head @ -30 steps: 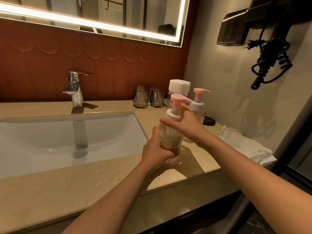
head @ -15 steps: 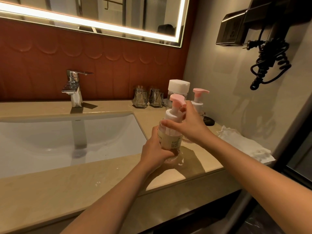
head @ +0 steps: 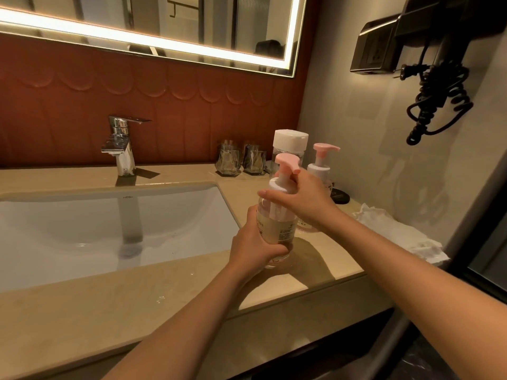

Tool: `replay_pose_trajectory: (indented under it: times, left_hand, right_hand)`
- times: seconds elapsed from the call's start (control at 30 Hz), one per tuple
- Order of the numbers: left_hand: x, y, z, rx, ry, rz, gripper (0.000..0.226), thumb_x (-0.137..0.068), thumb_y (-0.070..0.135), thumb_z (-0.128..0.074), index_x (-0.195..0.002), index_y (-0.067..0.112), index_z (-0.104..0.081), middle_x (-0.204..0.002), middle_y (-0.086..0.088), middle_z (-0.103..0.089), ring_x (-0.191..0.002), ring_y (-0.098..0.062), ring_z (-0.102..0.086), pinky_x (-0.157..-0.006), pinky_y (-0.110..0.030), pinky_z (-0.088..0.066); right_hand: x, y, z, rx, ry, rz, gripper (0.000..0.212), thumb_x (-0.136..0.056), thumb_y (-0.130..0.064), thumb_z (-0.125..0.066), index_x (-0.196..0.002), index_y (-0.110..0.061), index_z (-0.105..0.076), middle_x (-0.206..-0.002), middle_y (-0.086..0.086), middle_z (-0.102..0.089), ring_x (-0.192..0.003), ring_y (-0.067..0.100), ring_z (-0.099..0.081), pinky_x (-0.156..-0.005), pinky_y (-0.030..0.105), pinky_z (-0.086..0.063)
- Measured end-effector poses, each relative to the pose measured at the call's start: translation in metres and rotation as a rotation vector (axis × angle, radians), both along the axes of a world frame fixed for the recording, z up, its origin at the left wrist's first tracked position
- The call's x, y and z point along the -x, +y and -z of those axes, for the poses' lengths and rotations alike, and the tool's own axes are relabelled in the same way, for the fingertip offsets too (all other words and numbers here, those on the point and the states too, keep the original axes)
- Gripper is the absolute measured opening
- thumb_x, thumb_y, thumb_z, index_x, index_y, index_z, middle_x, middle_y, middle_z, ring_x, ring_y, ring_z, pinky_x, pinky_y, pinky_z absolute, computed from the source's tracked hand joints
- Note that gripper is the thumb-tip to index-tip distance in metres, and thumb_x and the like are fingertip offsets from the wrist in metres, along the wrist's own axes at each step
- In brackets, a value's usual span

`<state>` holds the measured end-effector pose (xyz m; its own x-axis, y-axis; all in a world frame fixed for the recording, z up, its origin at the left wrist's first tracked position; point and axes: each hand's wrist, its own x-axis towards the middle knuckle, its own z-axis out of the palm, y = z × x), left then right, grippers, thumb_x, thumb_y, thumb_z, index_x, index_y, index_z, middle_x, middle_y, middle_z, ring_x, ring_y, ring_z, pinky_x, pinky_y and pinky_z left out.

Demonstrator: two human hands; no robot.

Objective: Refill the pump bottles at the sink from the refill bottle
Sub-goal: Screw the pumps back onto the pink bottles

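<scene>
Currently, item one: your left hand (head: 255, 250) wraps curled fingers round the lower body of the near pump bottle (head: 277, 226), which is upright on the countertop (head: 82, 311) right of the sink (head: 82, 229).

Item two: your right hand (head: 301, 200) grips its white collar under the pink pump head.

Surroundings, read from that bottle:
- refill bottle (head: 290, 141), white cap, at 12 o'clock, partly hidden behind the pump head
- second pump bottle (head: 319, 171) at 1 o'clock, lower body covered by your right hand
- two glasses (head: 227, 160) at 11
- black disc (head: 340, 197) at 2
- crumpled white cloth (head: 397, 237) at 3
- faucet (head: 120, 145) at 10
</scene>
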<state>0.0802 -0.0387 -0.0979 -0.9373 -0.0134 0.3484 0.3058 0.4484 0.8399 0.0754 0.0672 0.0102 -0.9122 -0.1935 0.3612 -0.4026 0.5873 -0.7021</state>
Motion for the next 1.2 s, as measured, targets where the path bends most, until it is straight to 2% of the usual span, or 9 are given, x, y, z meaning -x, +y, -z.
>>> replay_pose_trajectory:
  times: [0.13, 0.3, 0.43, 0.67, 0.77, 0.87, 1.0, 1.07, 1.2]
  left_hand:
    - [0.001, -0.001, 0.000, -0.002, 0.001, 0.005, 0.085, -0.064, 0.034, -0.081, -0.128, 0.033, -0.026, -0.118, 0.007, -0.052, -0.102, -0.013, -0.053, -0.081, -0.027, -0.052]
    - [0.000, -0.001, -0.001, -0.004, -0.002, 0.005, 0.085, -0.064, 0.033, -0.081, -0.129, 0.032, -0.027, -0.118, 0.005, -0.054, -0.103, -0.016, -0.055, -0.084, -0.034, -0.053]
    - [0.000, -0.001, 0.000, 0.003, 0.000, 0.011, 0.081, -0.064, 0.035, -0.081, -0.126, 0.033, -0.029, -0.116, 0.006, -0.055, -0.101, -0.014, -0.057, -0.080, -0.028, -0.053]
    - [0.002, 0.000, 0.001, 0.002, 0.003, 0.006, 0.086, -0.062, 0.037, -0.082, -0.129, 0.034, -0.028, -0.118, 0.007, -0.056, -0.103, -0.014, -0.057, -0.085, -0.033, -0.053]
    - [0.002, 0.001, 0.002, -0.012, 0.000, -0.008, 0.086, -0.062, 0.038, -0.083, -0.129, 0.033, -0.030, -0.116, 0.006, -0.057, -0.103, -0.014, -0.057, -0.084, -0.030, -0.053]
    - [0.002, 0.001, 0.002, -0.009, 0.004, -0.008, 0.087, -0.062, 0.040, -0.083, -0.129, 0.034, -0.029, -0.117, 0.007, -0.057, -0.102, -0.014, -0.057, -0.082, -0.028, -0.052]
    - [0.001, -0.001, 0.001, -0.014, -0.010, 0.021, 0.084, -0.062, 0.034, -0.082, -0.125, 0.037, -0.028, -0.111, 0.012, -0.054, -0.102, -0.016, -0.057, -0.084, -0.034, -0.053]
    - [0.000, -0.002, 0.001, -0.020, -0.013, 0.047, 0.079, -0.064, 0.032, -0.081, -0.121, 0.041, -0.027, -0.109, 0.014, -0.052, -0.102, -0.015, -0.056, -0.084, -0.034, -0.054]
    - [0.002, -0.002, 0.003, -0.017, -0.008, 0.048, 0.077, -0.064, 0.035, -0.080, -0.122, 0.038, -0.029, -0.112, 0.013, -0.053, -0.102, -0.013, -0.056, -0.083, -0.030, -0.054]
  right_hand:
    - [-0.002, 0.000, -0.006, 0.118, -0.181, -0.153, 0.042, -0.081, -0.028, -0.070, -0.119, -0.023, -0.053, -0.116, -0.004, -0.052, -0.107, 0.014, -0.048, -0.090, 0.032, -0.040]
    - [0.005, -0.007, -0.006, 0.211, -0.242, -0.084, 0.021, -0.084, -0.025, -0.067, -0.101, -0.019, -0.057, -0.102, 0.000, -0.060, -0.102, 0.020, -0.055, -0.089, 0.038, -0.043]
    - [0.011, -0.013, -0.016, 0.196, -0.310, -0.091, 0.005, -0.089, -0.016, -0.058, -0.090, -0.011, -0.058, -0.095, 0.009, -0.067, -0.098, 0.024, -0.063, -0.085, 0.036, -0.048]
    - [0.013, -0.025, -0.010, 0.310, -0.284, 0.097, 0.007, -0.092, -0.015, -0.052, -0.097, -0.013, -0.055, -0.084, 0.003, -0.064, -0.082, 0.016, -0.059, -0.081, 0.036, -0.046]
    - [0.008, -0.033, -0.002, 0.373, -0.174, 0.256, 0.005, -0.093, -0.023, -0.051, -0.091, -0.018, -0.050, -0.090, 0.001, -0.060, -0.090, 0.018, -0.056, -0.078, 0.034, -0.043]
    - [0.002, -0.030, -0.004, 0.350, -0.220, 0.205, 0.017, -0.094, -0.036, -0.051, -0.089, -0.019, -0.049, -0.084, -0.004, -0.053, -0.093, 0.019, -0.051, -0.080, 0.032, -0.040]
    - [0.002, -0.008, -0.009, 0.203, -0.320, -0.079, 0.068, -0.081, -0.042, -0.066, -0.138, -0.021, -0.037, -0.136, 0.002, -0.046, -0.123, 0.023, -0.044, -0.097, 0.039, -0.038]
    - [0.005, 0.001, -0.011, 0.137, -0.327, -0.213, 0.079, -0.078, -0.036, -0.070, -0.144, -0.025, -0.028, -0.146, 0.002, -0.038, -0.131, 0.024, -0.038, -0.105, 0.041, -0.033]
    - [0.010, 0.004, -0.007, 0.145, -0.317, -0.259, 0.040, -0.075, -0.026, -0.074, -0.112, -0.023, -0.061, -0.120, 0.000, -0.060, -0.111, 0.019, -0.055, -0.105, 0.048, -0.038]
